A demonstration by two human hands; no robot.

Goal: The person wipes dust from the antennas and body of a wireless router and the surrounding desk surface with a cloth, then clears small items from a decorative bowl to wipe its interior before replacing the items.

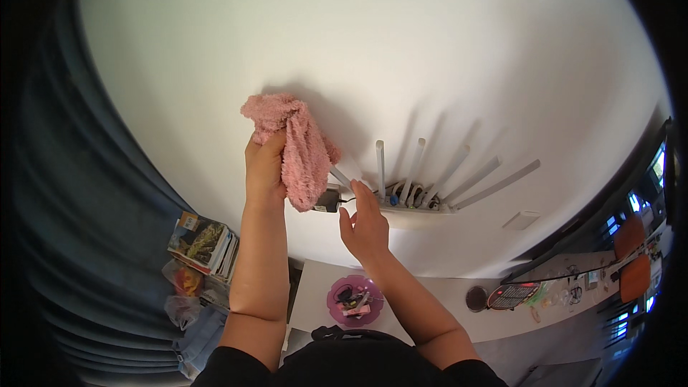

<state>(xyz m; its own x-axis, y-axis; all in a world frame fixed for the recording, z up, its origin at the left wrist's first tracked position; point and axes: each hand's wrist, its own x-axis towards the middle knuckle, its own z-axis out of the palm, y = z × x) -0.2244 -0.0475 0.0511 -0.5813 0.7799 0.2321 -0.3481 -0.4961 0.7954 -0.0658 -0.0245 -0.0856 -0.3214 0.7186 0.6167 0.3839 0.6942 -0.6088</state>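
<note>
Left hand point(265, 170) clamped on a pink cloth point(304, 161), left of centre.
Mid-frame, the right hand point(369, 231), thumb and fingers apart, is right by the white router point(417, 210).

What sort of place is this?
Probably a room in a home: a dark curtain hangs at left, with stacked magazines or books beside it and a purple dish of small items nearby.
</note>
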